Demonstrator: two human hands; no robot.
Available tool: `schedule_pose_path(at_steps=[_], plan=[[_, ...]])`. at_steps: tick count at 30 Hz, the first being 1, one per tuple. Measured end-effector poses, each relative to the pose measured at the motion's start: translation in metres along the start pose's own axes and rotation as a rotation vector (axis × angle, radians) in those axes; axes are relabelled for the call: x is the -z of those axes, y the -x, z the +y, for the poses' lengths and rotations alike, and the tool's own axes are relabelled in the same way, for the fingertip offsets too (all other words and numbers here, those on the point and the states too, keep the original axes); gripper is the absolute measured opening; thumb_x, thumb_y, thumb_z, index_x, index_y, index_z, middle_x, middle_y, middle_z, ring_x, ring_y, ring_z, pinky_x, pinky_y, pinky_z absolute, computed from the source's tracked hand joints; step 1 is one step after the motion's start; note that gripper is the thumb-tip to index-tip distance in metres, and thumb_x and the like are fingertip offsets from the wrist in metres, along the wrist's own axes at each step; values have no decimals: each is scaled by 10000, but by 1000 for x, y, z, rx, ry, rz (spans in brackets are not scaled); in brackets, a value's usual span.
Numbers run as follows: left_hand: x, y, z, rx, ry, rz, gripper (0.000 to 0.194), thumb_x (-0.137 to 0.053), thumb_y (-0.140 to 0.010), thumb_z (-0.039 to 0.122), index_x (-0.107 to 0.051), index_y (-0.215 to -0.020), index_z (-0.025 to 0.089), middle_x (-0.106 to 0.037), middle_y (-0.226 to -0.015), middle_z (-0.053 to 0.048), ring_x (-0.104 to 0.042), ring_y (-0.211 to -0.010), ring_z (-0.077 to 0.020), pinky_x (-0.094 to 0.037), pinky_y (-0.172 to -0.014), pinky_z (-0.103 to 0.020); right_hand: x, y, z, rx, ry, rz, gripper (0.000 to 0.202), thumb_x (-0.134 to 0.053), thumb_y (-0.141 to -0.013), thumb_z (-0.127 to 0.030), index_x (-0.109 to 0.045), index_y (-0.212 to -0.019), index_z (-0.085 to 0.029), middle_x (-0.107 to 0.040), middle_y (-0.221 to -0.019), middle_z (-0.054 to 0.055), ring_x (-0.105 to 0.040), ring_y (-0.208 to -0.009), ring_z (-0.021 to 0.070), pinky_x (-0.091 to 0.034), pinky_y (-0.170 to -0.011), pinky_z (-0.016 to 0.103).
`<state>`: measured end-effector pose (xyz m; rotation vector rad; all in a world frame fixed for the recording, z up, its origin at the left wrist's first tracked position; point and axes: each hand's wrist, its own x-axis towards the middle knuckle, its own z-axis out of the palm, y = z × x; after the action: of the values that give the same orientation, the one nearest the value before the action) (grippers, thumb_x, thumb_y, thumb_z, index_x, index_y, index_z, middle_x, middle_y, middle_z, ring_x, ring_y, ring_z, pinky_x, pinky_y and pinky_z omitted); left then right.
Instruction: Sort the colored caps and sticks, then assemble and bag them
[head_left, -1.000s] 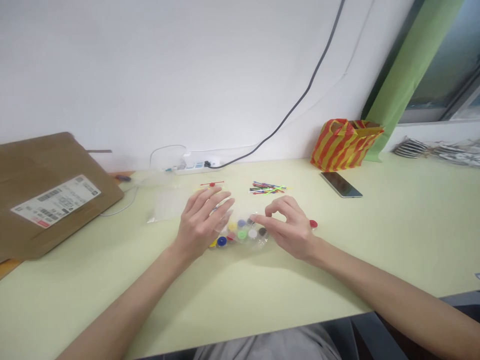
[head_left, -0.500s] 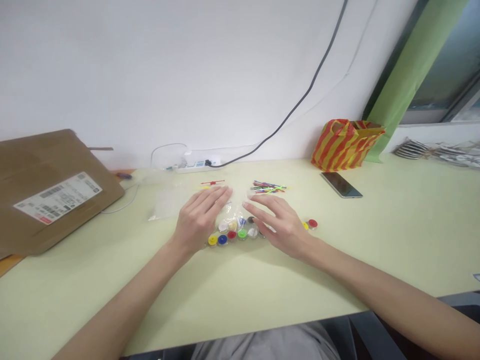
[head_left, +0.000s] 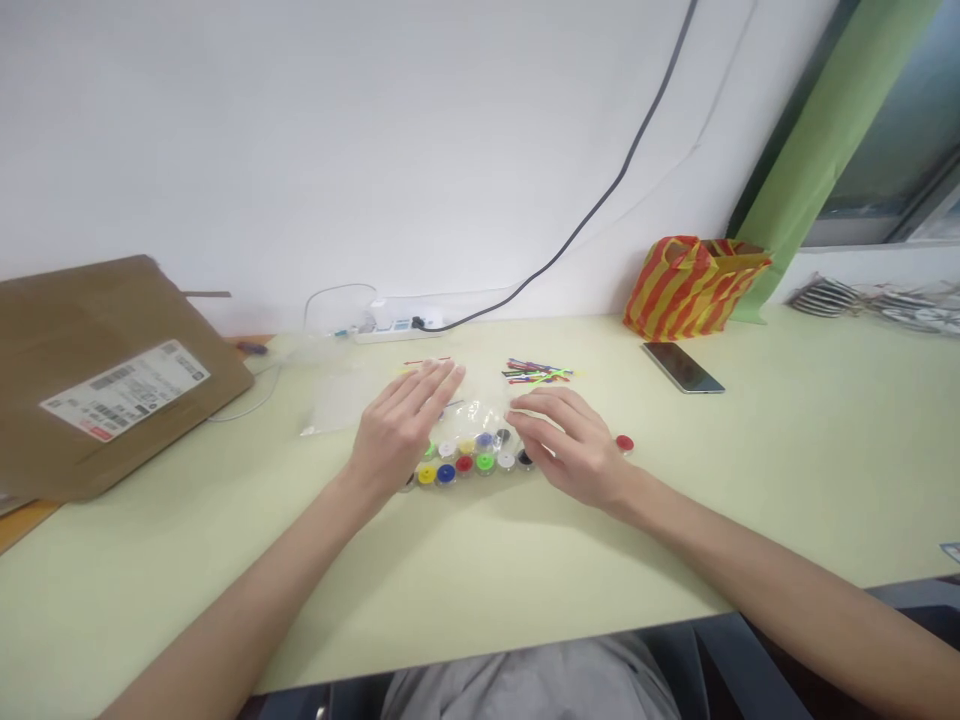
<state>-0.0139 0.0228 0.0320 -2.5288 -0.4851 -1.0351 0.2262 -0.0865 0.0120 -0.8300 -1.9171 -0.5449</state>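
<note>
A clear plastic bag [head_left: 474,416] lies between my hands, crinkled and shiny. My left hand [head_left: 401,425] rests at its left side, open, with the fingers stretched out. On the other side my right hand [head_left: 570,445] is open too, its fingers loosely bent and the tips at the bag's edge. Just in front are two rows of small round pieces with coloured tops, among them a blue one [head_left: 446,474], a green one [head_left: 485,463] and a red one [head_left: 465,464]. My hands cover part of the rows. Behind the right hand sits a pile of thin coloured sticks [head_left: 536,372].
A cardboard parcel [head_left: 150,320] stands at the left, beside another clear bag [head_left: 337,400]. A power strip [head_left: 397,328] with a black cable lies along the wall. To the right are a phone [head_left: 684,367] and a red-and-yellow striped bag [head_left: 690,290].
My right hand has moved slightly right, away from the bag's middle, widening the gap between my hands. The left hand has barely moved. More of the rear row of pieces shows.
</note>
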Motion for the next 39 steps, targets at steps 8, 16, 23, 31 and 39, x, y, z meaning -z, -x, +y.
schedule_pose_path(at_steps=[8, 16, 23, 31, 39], plan=[[1, 0, -7, 165, 92, 58, 724, -314, -868, -46, -504, -1493, 267, -636, -1419, -66, -607, -1310, -234, -524, -1083, -457, 1, -2, 2, -53, 1, -2, 288, -551, -931, -67, -651, -1133, -247, -717, -996, 96, -685, -949, 234, -589, -827, 426], [-4, -1, -5, 140, 66, 134, 319, -549, -984, 184, -667, -1265, 280, -643, -1411, -73, -612, -1296, -274, -516, -1050, -484, 3, -3, -2, -197, -135, 51, 311, -509, -965, -68, -675, -1154, -251, -778, -1012, 74, -749, -919, 199, -628, -830, 368], [-5, 1, -7, 61, 11, 98, 356, -516, -999, 150, -631, -1321, 248, -698, -1332, -66, -652, -1242, -243, -526, -1029, -422, 4, -6, -2, -92, -165, -121, 237, -508, -944, -43, -652, -1073, -181, -645, -1390, 189, -621, -1309, 245, -554, -1054, 413], [1, -1, -5, 41, -80, -109, 742, -338, -920, -50, -334, -1591, 267, -446, -1594, -90, -416, -1487, -261, -389, -1194, -496, 4, -6, 3, 33, -25, -351, 233, -489, -984, -138, -654, -1141, -188, -455, -1585, 105, -381, -1508, 220, -426, -1185, 445], [5, -3, 1, -140, -29, -166, 792, -286, -932, -60, -183, -1638, 282, -348, -1642, -87, -337, -1526, -250, -315, -1249, -508, -3, -2, 5, 137, 95, -413, 449, -469, -1005, -121, -532, -1448, -102, -533, -1526, 137, -360, -1517, 212, -367, -1240, 429]])
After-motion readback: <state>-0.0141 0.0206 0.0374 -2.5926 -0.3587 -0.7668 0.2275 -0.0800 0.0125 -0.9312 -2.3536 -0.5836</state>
